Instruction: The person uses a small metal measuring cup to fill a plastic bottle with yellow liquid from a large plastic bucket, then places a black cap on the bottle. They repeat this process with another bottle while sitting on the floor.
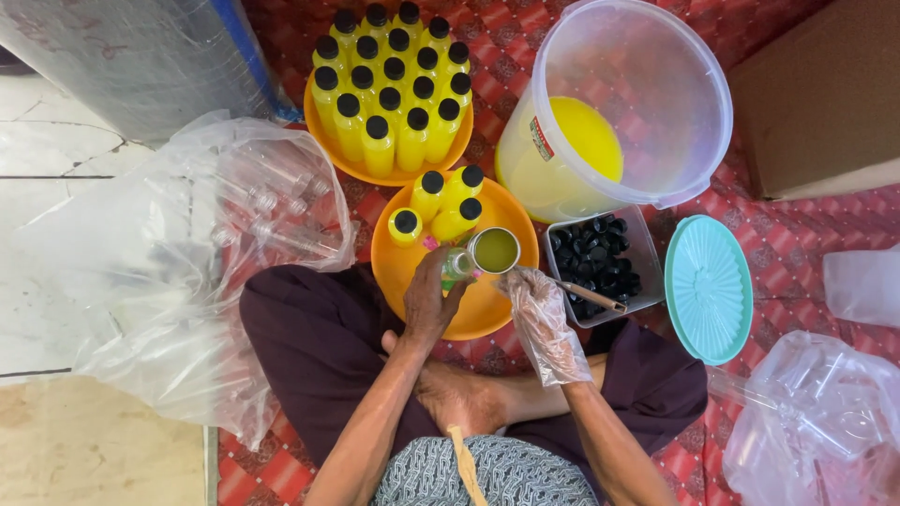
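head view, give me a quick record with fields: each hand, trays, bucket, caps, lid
left hand: left hand wraps a small clear bottle over the near orange tray
right hand: gloved right hand holds a ladle of yellow-green liquid at the bottle
near tray: four filled yellow bottles with black caps
far tray: far orange tray packed with capped yellow bottles
bucket: clear bucket with yellow liquid
caps: black caps in a square tub
lid: teal lid on the red mat
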